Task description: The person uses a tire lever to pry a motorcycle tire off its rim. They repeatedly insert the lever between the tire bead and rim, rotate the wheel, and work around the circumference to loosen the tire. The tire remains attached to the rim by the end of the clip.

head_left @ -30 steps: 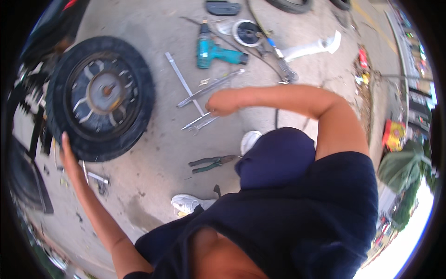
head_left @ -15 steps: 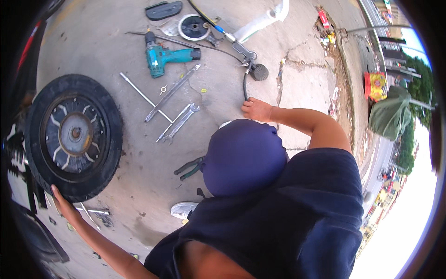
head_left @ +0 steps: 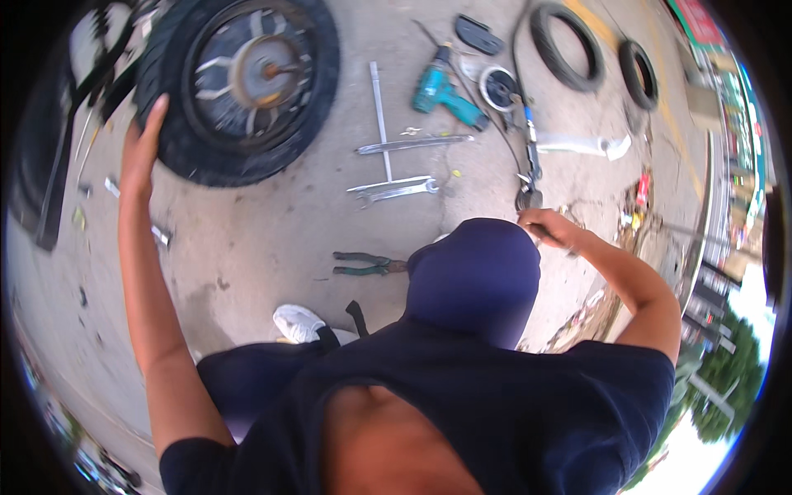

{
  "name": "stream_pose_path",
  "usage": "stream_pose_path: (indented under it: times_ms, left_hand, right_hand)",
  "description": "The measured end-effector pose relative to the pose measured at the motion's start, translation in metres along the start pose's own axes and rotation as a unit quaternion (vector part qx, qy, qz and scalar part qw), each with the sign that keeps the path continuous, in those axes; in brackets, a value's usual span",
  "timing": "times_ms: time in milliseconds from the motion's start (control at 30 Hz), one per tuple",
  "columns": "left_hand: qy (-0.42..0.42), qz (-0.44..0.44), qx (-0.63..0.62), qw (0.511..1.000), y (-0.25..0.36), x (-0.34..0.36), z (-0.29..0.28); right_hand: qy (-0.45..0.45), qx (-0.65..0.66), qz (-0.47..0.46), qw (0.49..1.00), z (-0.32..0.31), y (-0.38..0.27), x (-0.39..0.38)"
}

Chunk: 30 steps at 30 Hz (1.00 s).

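Closest to the camera is the person's own body in a dark blue shirt (head_left: 495, 412), bent forward, with a dark blue cap (head_left: 477, 276) on the head. Just past the shirt a white shoe (head_left: 297, 322) stands on the grey concrete ground (head_left: 247, 239). The right hand (head_left: 551, 228) is up beside the cap, and its fingers are curled tight around a thin dark hose (head_left: 528, 165) that runs away across the ground to a small round part at its end. The left arm goes out long to the other side, and the left hand (head_left: 147, 140) lies flat on the edge of a big black tyre on its wheel (head_left: 243, 82), with the fingers spread out and not closed around anything (the palm just rests on the rubber). The wheel lies flat on the ground, far out on the left. Between the two hands, a pair of green pliers (head_left: 367, 264) lies just in front of the cap. A bit farther out are a silver spanner (head_left: 396, 191), a long metal bar (head_left: 379, 120) and a flat tyre lever (head_left: 412, 146), all near each other. Past them lies a blue-green power drill (head_left: 441, 92), and next to it a small round reel (head_left: 497, 87). Farthest away are two bare black tyres (head_left: 569, 45) lying near the top edge, and a white curved cover (head_left: 582, 146) beside the hose
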<state>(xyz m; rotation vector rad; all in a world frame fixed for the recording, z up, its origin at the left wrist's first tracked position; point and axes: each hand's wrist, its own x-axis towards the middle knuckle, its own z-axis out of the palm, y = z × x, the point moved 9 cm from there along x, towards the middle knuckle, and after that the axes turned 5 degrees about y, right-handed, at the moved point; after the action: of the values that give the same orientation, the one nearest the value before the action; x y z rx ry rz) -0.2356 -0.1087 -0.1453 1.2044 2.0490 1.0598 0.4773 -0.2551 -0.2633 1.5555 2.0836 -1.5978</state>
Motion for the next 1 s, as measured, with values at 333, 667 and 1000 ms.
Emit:
stream_pose_path:
  times_ms: [333,667,1000]
  left_hand:
    - [-0.045,0.032,0.002,0.999,-0.011,-0.002,-0.013]
    - [-0.02,0.094,-0.11,0.989,0.039,-0.019,-0.007]
    - [-0.047,0.041,-0.075,0.995,0.028,-0.016,0.008]
  right_hand:
    - [0.0,-0.003,-0.012,1.0,-0.023,-0.26,0.135]
    - [-0.013,-0.276,-0.057,0.959,0.121,-0.223,0.25]
    - [0.219,-0.216,-0.206,0.929,0.132,-0.28,0.288]
